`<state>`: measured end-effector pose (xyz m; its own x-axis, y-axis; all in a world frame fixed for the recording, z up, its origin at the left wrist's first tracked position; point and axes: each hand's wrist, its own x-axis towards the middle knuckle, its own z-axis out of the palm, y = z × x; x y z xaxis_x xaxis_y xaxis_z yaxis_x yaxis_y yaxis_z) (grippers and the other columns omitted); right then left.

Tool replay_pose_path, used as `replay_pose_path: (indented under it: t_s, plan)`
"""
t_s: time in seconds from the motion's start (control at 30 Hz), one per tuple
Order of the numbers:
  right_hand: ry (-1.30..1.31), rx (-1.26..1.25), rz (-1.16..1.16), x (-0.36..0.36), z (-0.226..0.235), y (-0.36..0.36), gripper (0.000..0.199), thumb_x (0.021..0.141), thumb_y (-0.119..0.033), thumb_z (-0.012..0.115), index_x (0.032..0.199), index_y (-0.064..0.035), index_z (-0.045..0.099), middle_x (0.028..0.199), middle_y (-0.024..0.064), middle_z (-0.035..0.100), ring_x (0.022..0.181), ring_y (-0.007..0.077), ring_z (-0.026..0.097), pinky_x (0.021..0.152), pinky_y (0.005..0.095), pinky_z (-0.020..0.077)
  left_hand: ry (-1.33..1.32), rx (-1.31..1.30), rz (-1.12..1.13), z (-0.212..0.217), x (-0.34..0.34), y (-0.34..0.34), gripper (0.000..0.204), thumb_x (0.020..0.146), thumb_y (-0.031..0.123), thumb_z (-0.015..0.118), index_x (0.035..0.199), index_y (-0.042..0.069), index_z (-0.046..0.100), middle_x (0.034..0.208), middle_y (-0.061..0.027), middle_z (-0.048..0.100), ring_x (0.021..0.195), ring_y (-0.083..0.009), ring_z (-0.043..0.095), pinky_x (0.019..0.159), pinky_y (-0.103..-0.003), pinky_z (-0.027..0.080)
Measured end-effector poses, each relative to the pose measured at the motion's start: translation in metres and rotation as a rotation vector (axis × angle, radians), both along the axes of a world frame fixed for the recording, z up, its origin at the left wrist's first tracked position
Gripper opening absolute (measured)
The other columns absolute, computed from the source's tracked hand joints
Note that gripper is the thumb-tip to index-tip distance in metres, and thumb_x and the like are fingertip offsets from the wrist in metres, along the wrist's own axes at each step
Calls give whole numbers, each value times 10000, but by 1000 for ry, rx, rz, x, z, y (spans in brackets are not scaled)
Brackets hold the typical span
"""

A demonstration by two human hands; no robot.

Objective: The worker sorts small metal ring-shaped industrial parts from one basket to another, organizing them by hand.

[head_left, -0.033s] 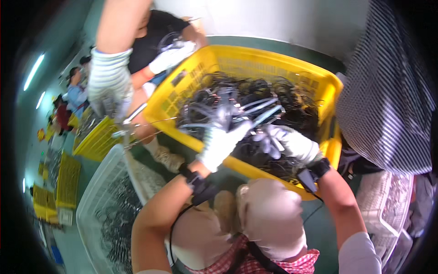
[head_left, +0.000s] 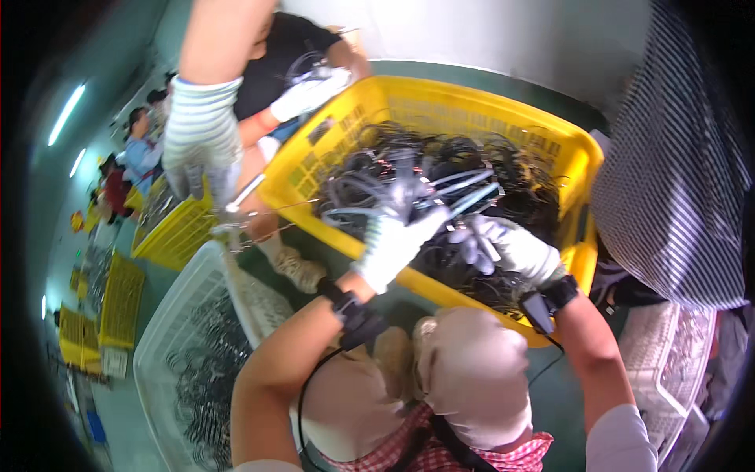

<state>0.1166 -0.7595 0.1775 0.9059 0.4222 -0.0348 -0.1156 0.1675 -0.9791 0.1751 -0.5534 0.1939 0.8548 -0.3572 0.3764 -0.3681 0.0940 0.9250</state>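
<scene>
Slid slightly rightward in the view, all together: yellow crate [head_left: 436, 288], left hand [head_left: 393, 242], right hand [head_left: 515, 245] and the surrounding bins, as if the head had turned; no clear change of either hand against the crate. Item, the dark cables [head_left: 515, 169]: heaped loose inside the yellow crate, its high walls apparently keeping the tangle together. Crate position: close before the knees [head_left: 472, 358] and tilted to the view, probably to let both forearms pass over the near rim. Left hand: white glove, thumb held away from blurred fingers, over the heap beside pale tubes [head_left: 476, 198]; whether it grips them cannot be told. Right hand: grey-tipped glove, fingers bent and narrowed above the cables, a small pale strip [head_left: 489, 248] showing among them; whether pinched or merely behind cannot be told. Gloves presumably guard against wire ends. Wrists: one black band [head_left: 346, 311] and another black band [head_left: 560, 291], a cord [head_left: 303, 409] running from the left one. Surroundings: translucent bin [head_left: 238, 295] of dark coils [head_left: 204, 385] at left, crowding that elbow; white baskets [head_left: 649, 358] and a hanging striped cloth [head_left: 668, 173] at right, narrowing room there. Upper left: a striped-gloved hand [head_left: 204, 145] of another person by a metal rod [head_left: 248, 191], near the crate's left corner; farther, a second co-worker glove [head_left: 311, 94] near a clear loop [head_left: 303, 69].
</scene>
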Motion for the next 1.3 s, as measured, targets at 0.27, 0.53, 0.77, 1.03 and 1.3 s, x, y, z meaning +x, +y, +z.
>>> replay_pose_path:
  t_s: [0.27, 0.53, 0.77, 1.03, 1.3]
  plan:
    - [119, 22, 22, 5, -3, 4, 305, 849, -205, 642, 1062, 7, 590, 751, 5, 589, 581, 56, 521, 490, 167, 415, -160, 91, 108, 20, -5, 7, 172, 843, 100, 636, 997, 51, 578, 822, 27, 569, 703, -38, 499, 622, -209, 430]
    - [-170, 198, -323, -2, 70, 9, 367, 932, -339, 500, 1044, 4, 566, 691, 3, 538, 511, 75, 444, 491, 190, 362, -76, -168, 293, 86, -3, 42, 244, 922, 282, 527, 872, 53, 595, 644, 26, 516, 458, -25, 418, 411, -189, 333]
    - [-26, 443, -165, 9, 52, 51, 376, 880, -369, 577, 994, -10, 594, 688, 33, 546, 546, 128, 504, 483, 245, 410, 400, -485, 178, 37, 26, 43, 235, 909, 309, 563, 951, 79, 588, 836, -11, 622, 601, -59, 503, 529, -203, 430]
    - [156, 643, -6, 39, -23, 56, 280, 901, -304, 567, 972, -34, 577, 555, -28, 438, 401, 75, 373, 378, 220, 293, 407, -411, -60, 22, 12, 31, 347, 882, 136, 580, 1218, 68, 525, 1035, -33, 606, 703, -74, 548, 566, -189, 456]
    - [231, 585, 103, 32, -21, 58, 279, 905, -279, 558, 995, -16, 578, 514, -34, 413, 378, 57, 339, 364, 197, 275, 161, -208, 94, 18, 12, 20, 533, 834, 39, 604, 1328, 42, 404, 992, -32, 575, 645, -57, 515, 505, -182, 413]
